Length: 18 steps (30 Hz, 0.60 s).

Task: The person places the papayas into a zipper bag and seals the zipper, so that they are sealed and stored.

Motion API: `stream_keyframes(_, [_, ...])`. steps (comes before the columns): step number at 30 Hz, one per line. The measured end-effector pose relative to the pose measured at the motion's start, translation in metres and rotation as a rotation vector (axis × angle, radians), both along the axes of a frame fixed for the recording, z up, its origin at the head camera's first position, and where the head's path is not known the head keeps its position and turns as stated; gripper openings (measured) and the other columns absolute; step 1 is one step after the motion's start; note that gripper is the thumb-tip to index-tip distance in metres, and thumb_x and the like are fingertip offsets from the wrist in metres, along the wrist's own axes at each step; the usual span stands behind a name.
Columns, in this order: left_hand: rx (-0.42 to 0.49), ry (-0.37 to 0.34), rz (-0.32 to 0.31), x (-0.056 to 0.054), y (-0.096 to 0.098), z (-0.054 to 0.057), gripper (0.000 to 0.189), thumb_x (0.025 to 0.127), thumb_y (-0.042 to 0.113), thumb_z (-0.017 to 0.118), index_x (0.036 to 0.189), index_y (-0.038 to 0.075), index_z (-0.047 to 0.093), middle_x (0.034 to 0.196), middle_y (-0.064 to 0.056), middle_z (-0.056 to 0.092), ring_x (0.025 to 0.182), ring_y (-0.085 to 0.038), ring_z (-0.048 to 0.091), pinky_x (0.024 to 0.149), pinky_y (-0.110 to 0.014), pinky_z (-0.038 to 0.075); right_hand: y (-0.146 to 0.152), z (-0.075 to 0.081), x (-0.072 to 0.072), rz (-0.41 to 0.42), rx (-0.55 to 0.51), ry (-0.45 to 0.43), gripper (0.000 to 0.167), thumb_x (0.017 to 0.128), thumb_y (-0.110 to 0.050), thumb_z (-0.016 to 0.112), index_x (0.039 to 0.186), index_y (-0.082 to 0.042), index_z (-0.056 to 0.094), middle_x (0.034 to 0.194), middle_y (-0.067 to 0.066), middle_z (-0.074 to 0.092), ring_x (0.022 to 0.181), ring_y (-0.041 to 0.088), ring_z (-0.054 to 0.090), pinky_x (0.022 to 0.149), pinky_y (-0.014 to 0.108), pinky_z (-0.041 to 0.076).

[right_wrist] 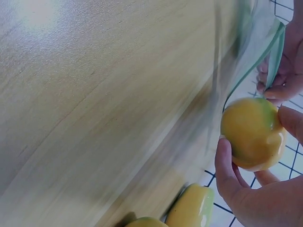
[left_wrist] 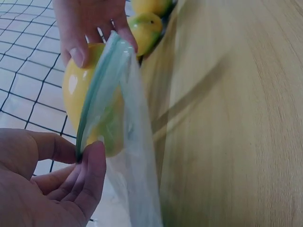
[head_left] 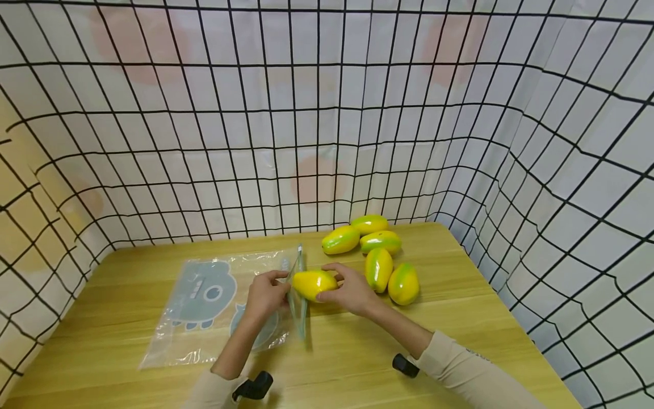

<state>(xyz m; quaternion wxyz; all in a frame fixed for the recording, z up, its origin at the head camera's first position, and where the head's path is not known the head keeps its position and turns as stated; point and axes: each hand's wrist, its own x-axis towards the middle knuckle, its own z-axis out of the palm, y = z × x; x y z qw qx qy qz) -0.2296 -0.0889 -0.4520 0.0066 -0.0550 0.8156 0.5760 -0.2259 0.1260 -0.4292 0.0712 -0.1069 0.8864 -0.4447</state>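
Observation:
A clear zip bag (head_left: 204, 335) with blue cartoon prints lies on the wooden table, its green-edged mouth raised and spread apart. My left hand (head_left: 267, 295) pinches one edge of that mouth between thumb and fingers, as the left wrist view shows close up. In my right hand (head_left: 352, 289) is a yellow-green mango (head_left: 313, 284), gripped by its rear end. The mango's front end is at the bag's opening, overlapped by the clear film in the left wrist view (left_wrist: 106, 127). In the right wrist view the fingers curl around the mango (right_wrist: 253, 135).
Several more mangoes lie right of the bag: two nearer ones (head_left: 378, 270) and a group (head_left: 341, 240) by the back edge. Black grid netting (head_left: 317, 125) over white cloth walls the table's back and sides. The wooden table (head_left: 347, 363) extends in front.

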Motion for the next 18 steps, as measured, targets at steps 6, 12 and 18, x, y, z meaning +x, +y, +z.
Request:
stream_keyframes(6, [0.104,-0.031,-0.011,0.0021,0.0001,0.0027,0.040,0.085,-0.002,0.061,0.124,-0.006,0.068,0.083,-0.015,0.066,0.058,-0.019,0.065,0.062,-0.040,0.064,-0.0018,-0.0003,-0.0016,-0.009,0.014,-0.019,0.068,0.079,-0.033,0.086,0.140,-0.020,0.059,0.135,0.013,0.063,0.120,0.031,0.061,0.097,0.050,0.054])
stream_keyframes(12, [0.146,-0.036,-0.006,0.0031,0.0001,0.0059,0.037,0.086,-0.002,0.063,0.122,-0.004,0.070,0.083,-0.014,0.063,0.057,-0.019,0.064,0.065,-0.040,0.064,-0.0042,-0.0002,-0.0030,-0.025,0.026,-0.043,0.069,0.078,-0.035,0.086,0.138,-0.016,0.058,0.134,0.014,0.064,0.121,0.031,0.061,0.099,0.051,0.054])
stream_keyframes(18, [0.200,-0.036,-0.001,0.0031,-0.0022,0.0087,0.036,0.086,-0.002,0.061,0.121,-0.004,0.071,0.082,-0.011,0.062,0.060,-0.018,0.061,0.064,-0.035,0.063,-0.0068,0.0000,-0.0043,-0.040,0.017,-0.064,0.067,0.077,-0.035,0.087,0.134,-0.013,0.058,0.131,0.015,0.065,0.120,0.031,0.063,0.099,0.049,0.055])
